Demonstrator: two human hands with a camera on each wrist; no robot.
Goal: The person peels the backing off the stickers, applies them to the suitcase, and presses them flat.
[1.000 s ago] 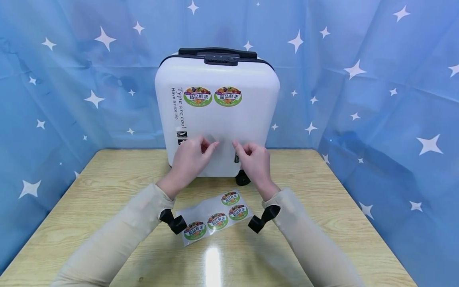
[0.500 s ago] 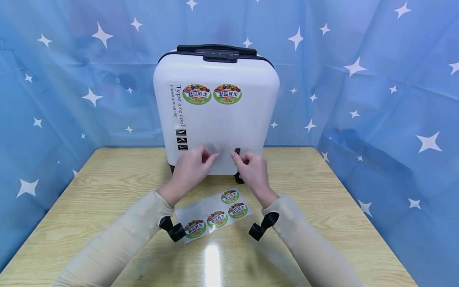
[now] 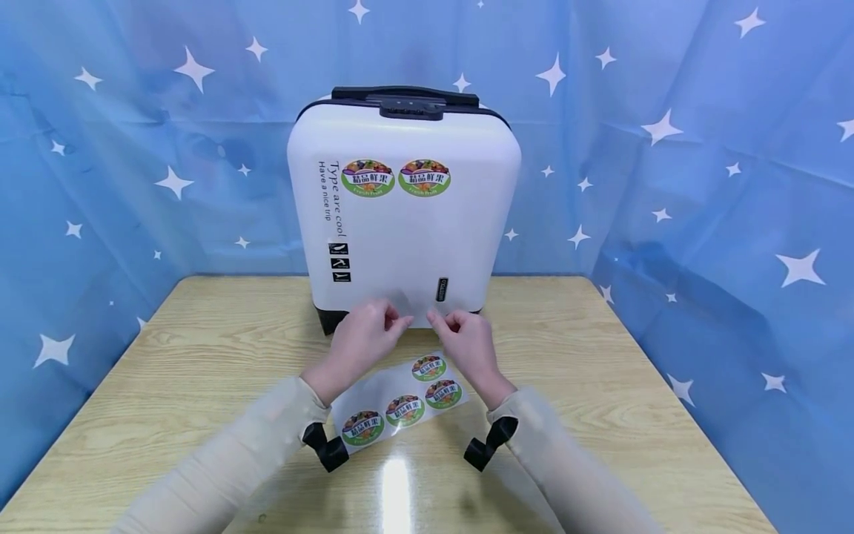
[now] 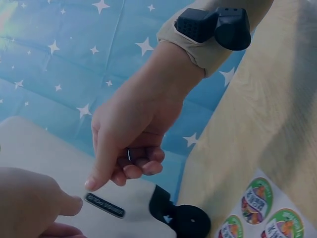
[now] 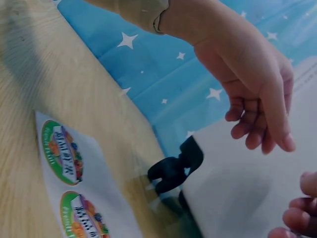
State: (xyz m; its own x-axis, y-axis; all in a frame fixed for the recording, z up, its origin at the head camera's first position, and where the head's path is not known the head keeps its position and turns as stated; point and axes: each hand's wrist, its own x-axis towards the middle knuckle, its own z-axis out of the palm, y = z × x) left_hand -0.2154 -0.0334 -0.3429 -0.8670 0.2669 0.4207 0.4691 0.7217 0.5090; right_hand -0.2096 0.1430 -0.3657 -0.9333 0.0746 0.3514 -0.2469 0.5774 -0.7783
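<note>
In the head view my left hand (image 3: 365, 335) and right hand (image 3: 469, 341) hover side by side before the lower front of a white suitcase (image 3: 414, 230), thumbs facing each other across a small gap. Their fingers are loosely curled, and I see nothing held. The left wrist view shows the right hand (image 4: 136, 129) with its thumb extended beside the case's small label; the right wrist view shows the left hand (image 5: 252, 84) likewise relaxed. Two round fruit stickers (image 3: 368, 179) sit on the upper suitcase front. Below the hands lies a sticker sheet (image 3: 380, 388) with several such stickers.
The suitcase stands upright at the back of the wooden table (image 3: 600, 415), its black handle (image 3: 405, 93) on top. A blue star-patterned curtain (image 3: 700, 185) hangs behind and around. Black cameras (image 3: 491, 443) are strapped at both wrists.
Both hands have moved down along the suitcase front and slightly back, uncovering its printed icons and label. The sticker sheet, the suitcase and its two stickers stay in place.
</note>
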